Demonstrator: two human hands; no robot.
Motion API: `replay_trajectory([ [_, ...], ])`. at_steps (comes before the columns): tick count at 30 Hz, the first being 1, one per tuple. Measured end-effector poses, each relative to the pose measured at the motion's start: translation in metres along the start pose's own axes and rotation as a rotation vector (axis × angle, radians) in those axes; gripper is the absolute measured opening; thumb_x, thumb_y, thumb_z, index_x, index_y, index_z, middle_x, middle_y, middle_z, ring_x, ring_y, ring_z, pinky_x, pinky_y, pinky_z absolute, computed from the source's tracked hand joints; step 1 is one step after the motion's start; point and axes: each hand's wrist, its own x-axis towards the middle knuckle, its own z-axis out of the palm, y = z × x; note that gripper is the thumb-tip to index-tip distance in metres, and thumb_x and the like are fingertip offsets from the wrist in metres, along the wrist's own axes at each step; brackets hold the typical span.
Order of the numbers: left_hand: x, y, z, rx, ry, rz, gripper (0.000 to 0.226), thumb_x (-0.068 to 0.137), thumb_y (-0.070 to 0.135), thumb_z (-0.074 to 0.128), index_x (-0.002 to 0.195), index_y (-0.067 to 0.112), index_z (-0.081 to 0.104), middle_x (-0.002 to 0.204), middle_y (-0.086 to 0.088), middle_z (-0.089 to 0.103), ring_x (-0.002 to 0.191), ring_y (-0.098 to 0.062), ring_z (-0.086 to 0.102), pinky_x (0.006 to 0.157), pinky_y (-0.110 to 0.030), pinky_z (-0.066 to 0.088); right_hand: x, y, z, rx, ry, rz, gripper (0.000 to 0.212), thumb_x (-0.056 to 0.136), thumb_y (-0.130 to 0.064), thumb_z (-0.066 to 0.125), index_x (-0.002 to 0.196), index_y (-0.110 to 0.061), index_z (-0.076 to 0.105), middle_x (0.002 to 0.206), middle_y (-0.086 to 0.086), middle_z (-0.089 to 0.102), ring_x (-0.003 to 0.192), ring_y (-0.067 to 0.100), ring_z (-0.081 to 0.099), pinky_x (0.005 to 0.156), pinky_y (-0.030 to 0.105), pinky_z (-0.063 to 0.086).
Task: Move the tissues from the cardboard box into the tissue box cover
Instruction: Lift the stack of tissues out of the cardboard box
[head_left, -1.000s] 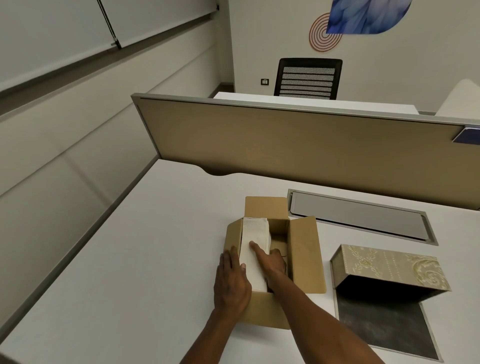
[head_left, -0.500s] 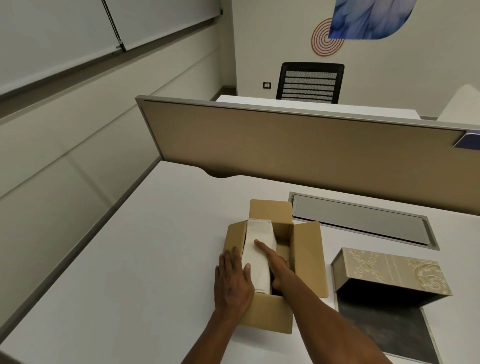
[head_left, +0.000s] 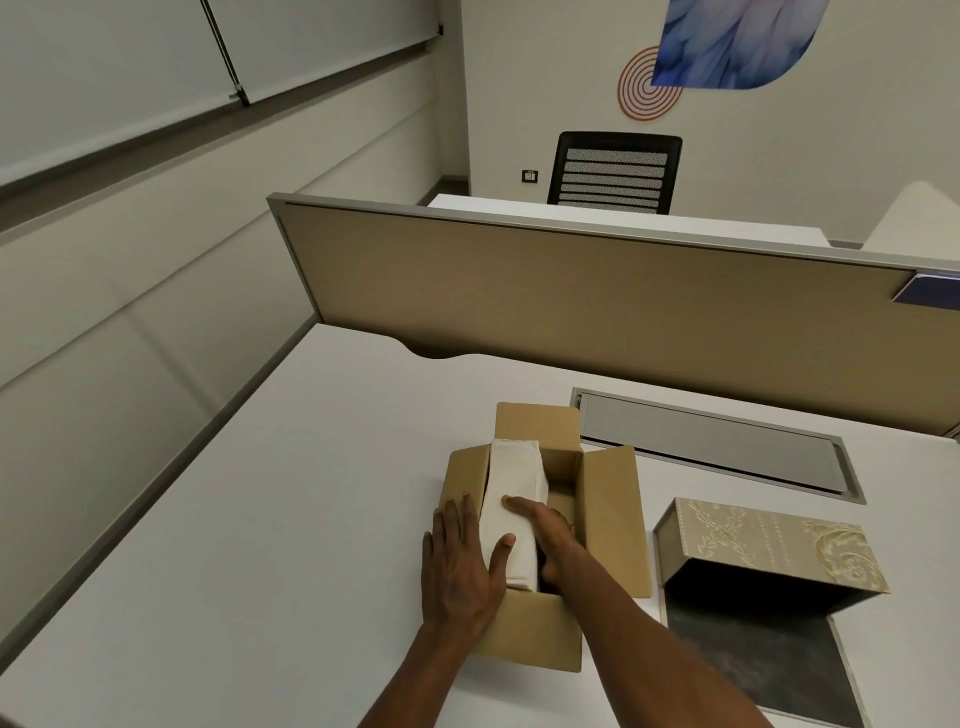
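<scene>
Both hands are on the stack of tissues (head_left: 511, 512) inside the open cardboard box (head_left: 540, 530): the left hand (head_left: 462, 566) lies flat over the box's left wall with its thumb pressed on the stack's near end, and the right hand (head_left: 545, 535) reaches down into the gap on the stack's right side, thumb lying on top, so the stack's pinched between the two. Tissues haven't left the box, which sits on the white desk (head_left: 260, 519). Just to its right is the patterned tissue box cover (head_left: 769, 545), tipped open on its dark base.
</scene>
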Motion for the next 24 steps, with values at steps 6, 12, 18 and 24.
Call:
replay_trajectory([
  [6,-0.009,-0.002,-0.002,0.019,0.025,0.104,0.095,0.077,0.082,-0.013,0.156,0.03,-0.009,0.169,0.0,0.0,0.156,-0.022,0.0,0.127,-0.045,-0.001,-0.01,-0.006,-0.004,0.055,-0.06,-0.008,0.056,0.077,-0.027,0.086,0.124,-0.009,0.062,0.113,0.02,0.075,0.108,0.04,0.07,0.099,0.056,0.056],
  [12,-0.012,0.002,-0.008,-0.11,0.065,0.146,0.094,0.082,0.083,0.002,0.158,0.028,0.004,0.168,0.0,0.011,0.156,-0.022,0.007,0.128,-0.046,0.0,-0.021,-0.016,-0.005,0.057,-0.079,-0.055,0.063,0.077,-0.03,0.086,0.13,-0.011,0.057,0.117,0.02,0.073,0.111,0.041,0.068,0.1,0.057,0.054],
  [18,-0.02,0.016,-0.02,-0.279,0.087,0.107,0.089,0.083,0.083,0.019,0.155,0.033,0.004,0.167,0.003,0.016,0.155,-0.02,0.014,0.127,-0.042,0.012,-0.04,-0.026,-0.011,0.132,-0.107,-0.12,0.061,0.077,-0.029,0.086,0.129,-0.01,0.061,0.118,0.021,0.073,0.112,0.042,0.069,0.101,0.061,0.052],
  [24,-0.031,0.047,-0.047,-0.726,0.04,0.016,0.099,0.07,0.085,0.047,0.153,0.042,0.015,0.156,0.008,0.037,0.13,-0.015,0.048,0.098,-0.033,0.054,-0.069,-0.033,-0.023,0.319,-0.164,-0.216,0.06,0.084,-0.031,0.08,0.136,-0.013,0.055,0.129,0.025,0.066,0.122,0.046,0.062,0.104,0.065,0.048],
])
